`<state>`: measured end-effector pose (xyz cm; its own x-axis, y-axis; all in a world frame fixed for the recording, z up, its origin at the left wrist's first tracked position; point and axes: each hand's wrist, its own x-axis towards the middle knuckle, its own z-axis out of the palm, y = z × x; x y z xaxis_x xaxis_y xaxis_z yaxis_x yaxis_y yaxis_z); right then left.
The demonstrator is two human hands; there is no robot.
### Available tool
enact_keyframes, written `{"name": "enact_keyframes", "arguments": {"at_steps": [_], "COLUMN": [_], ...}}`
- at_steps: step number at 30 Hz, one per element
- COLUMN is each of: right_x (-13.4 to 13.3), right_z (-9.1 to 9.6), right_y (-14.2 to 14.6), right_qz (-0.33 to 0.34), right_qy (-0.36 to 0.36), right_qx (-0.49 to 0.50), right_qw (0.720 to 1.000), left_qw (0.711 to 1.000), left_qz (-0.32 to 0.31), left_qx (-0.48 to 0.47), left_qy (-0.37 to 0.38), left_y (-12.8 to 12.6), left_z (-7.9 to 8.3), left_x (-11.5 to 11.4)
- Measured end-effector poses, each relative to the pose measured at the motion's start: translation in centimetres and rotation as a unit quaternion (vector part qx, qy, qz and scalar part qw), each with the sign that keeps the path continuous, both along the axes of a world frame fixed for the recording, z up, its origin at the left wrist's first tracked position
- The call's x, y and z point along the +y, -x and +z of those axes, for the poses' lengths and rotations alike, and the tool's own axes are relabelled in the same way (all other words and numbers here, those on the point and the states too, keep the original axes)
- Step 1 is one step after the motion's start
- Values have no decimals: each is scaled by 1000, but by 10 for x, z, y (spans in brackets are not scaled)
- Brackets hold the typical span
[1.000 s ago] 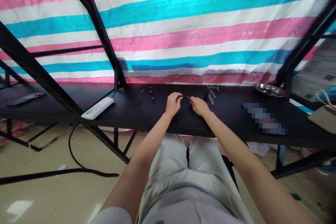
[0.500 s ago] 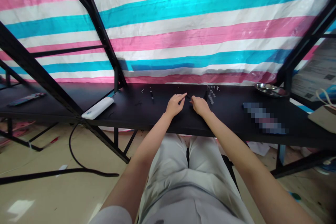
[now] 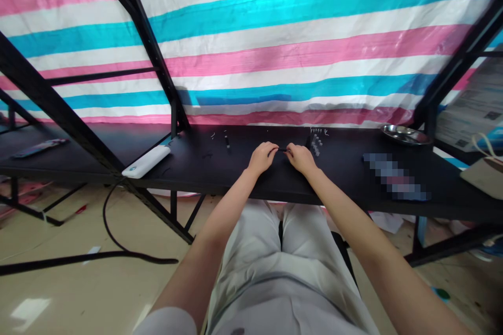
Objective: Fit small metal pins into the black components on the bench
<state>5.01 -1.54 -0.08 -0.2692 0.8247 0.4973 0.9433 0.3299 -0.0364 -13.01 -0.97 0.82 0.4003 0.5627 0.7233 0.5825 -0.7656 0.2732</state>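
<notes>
My left hand [image 3: 261,157] and my right hand [image 3: 300,157] rest on the black table [image 3: 220,167] close together. Both pinch a small thin black part [image 3: 282,150] held between their fingertips. Just right of my right hand lie several small silvery and black parts [image 3: 316,142]. A short black piece [image 3: 227,142] and tiny bits lie to the left of my left hand.
A white power bank [image 3: 146,162] lies on the table's left. A metal dish [image 3: 406,135] stands at the back right, a blurred item [image 3: 395,184] nearer. Black frame bars [image 3: 145,36] cross the left; a black cable [image 3: 118,241] trails on the floor. A striped tarp hangs behind.
Half a second ago my left fingers were stretched out and the hands apart; now both hands have closed together on the small black part.
</notes>
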Motion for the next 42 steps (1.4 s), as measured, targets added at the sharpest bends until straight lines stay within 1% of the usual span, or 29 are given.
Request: {"name": "enact_keyframes", "arguments": {"at_steps": [4, 9, 14, 22, 26, 31, 33, 35, 37, 39, 42], "right_x": [0, -1, -1, -3, -2, 0, 0, -1, -2, -3, -5], "right_z": [1, 0, -2, 1, 1, -1, -2, -2, -1, 0, 2], "right_y": [0, -1, -2, -1, -1, -2, -2, 0, 1, 2, 3], "right_qz": [-2, 13, 23, 16, 10, 13, 19, 24, 25, 24, 21], "right_qy": [-2, -13, -9, 6, 9, -3, -9, -11, -9, -6, 2], "right_qx": [-17, -39, -39, -25, -25, -11, 4, 18, 23, 22, 18], "right_qw": [1000, 999, 999, 1000, 1000, 1000, 1000, 999, 999, 999, 1000], "left_qw": [1000, 1000, 998, 989, 987, 991, 994, 994, 990, 980, 959], "left_qz": [-9, -19, -35, -38, -50, -53, -57, -58, -44, -20, 42], "left_qx": [-1, -14, -29, -84, -74, -38, -2, 56, 125, 195, 275], "left_qy": [7, 18, 34, 117, 132, 114, 95, 71, 50, 44, 51], "left_y": [0, 1, 1, -1, -3, -3, 0, 6, 16, 29, 55], "left_z": [-2, -2, -2, -8, -6, -1, 7, 21, 41, 63, 93], "left_x": [2, 3, 3, 8, 6, 5, 8, 13, 22, 34, 54]}}
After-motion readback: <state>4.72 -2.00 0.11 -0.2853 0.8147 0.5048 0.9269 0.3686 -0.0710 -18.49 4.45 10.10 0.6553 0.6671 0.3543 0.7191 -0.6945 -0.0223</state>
